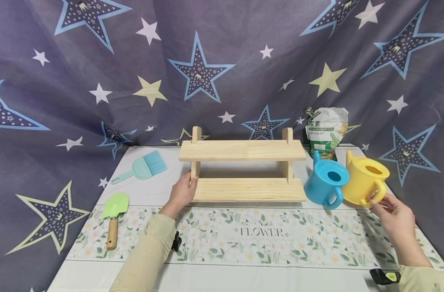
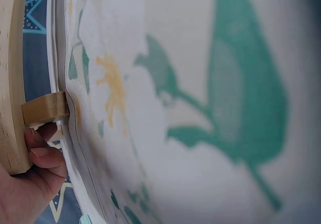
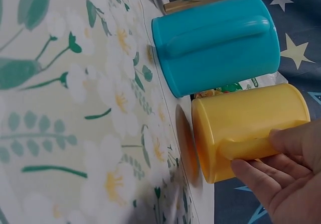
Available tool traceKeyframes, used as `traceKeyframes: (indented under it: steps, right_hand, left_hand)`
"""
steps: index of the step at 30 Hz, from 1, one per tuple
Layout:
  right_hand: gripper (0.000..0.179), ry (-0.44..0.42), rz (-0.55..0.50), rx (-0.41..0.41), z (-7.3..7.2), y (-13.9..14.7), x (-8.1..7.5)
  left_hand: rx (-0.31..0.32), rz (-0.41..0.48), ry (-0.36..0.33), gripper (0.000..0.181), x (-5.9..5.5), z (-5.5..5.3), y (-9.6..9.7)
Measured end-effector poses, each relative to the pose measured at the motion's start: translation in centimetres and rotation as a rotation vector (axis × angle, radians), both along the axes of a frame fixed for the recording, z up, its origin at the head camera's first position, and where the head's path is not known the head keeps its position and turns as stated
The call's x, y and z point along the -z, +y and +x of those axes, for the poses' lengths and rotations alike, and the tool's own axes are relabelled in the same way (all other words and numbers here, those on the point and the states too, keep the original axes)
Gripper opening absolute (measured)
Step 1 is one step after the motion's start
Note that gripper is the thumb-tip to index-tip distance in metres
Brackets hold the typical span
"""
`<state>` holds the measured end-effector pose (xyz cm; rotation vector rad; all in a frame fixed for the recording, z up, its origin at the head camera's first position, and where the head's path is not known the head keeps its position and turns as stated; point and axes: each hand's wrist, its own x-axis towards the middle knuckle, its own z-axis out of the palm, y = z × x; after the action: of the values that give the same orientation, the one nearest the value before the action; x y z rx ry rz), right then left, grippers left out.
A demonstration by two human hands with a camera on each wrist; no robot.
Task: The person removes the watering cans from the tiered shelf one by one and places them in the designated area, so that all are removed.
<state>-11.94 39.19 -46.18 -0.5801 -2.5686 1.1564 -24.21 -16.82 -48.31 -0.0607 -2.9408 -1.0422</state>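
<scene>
A two-tier wooden shelf [image 1: 249, 190] stands upright at the middle of the table. My left hand [image 1: 182, 190] grips its left end near the lower board; in the left wrist view the fingers [image 2: 47, 156] curl around the wood. On the right, my right hand [image 1: 397, 217] pinches the handle of a yellow watering can [image 1: 360, 182] between thumb and fingers. A shadow lies by the can's base in the right wrist view, and I cannot tell if it touches the table. Close beside it is a blue watering can [image 1: 322, 184], upright.
A white and green bag [image 1: 325, 129] with a clip stands behind the cans. At the left lie a teal brush [image 1: 143, 168] and a green trowel [image 1: 114, 207] with a wooden handle. A floral runner [image 1: 258, 251] crosses the table; a star-patterned curtain [image 1: 240, 24] hangs behind.
</scene>
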Motion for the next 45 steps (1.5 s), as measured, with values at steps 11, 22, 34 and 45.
traceKeyframes:
  steps: [11, 22, 34, 45]
  right_hand:
    - [0.044, -0.033, 0.024, -0.033, -0.3, 0.0, 0.3]
    - [0.038, -0.095, 0.084, -0.044, -0.4, -0.2, 0.6]
    - [0.040, -0.137, 0.073, -0.038, -0.5, -0.6, 0.9]
    - [0.046, -0.132, 0.068, -0.026, -0.2, -0.8, 0.9]
  left_hand:
    - [-0.002, -0.007, 0.001, 0.051, 0.1, 0.0, 0.1]
    - [0.000, -0.013, 0.004, 0.050, 0.1, -0.1, -0.1]
    - [-0.004, -0.003, 0.006, 0.049, 0.2, -0.1, -0.1]
    - [0.000, -0.001, 0.005, 0.050, 0.3, -0.2, -0.2]
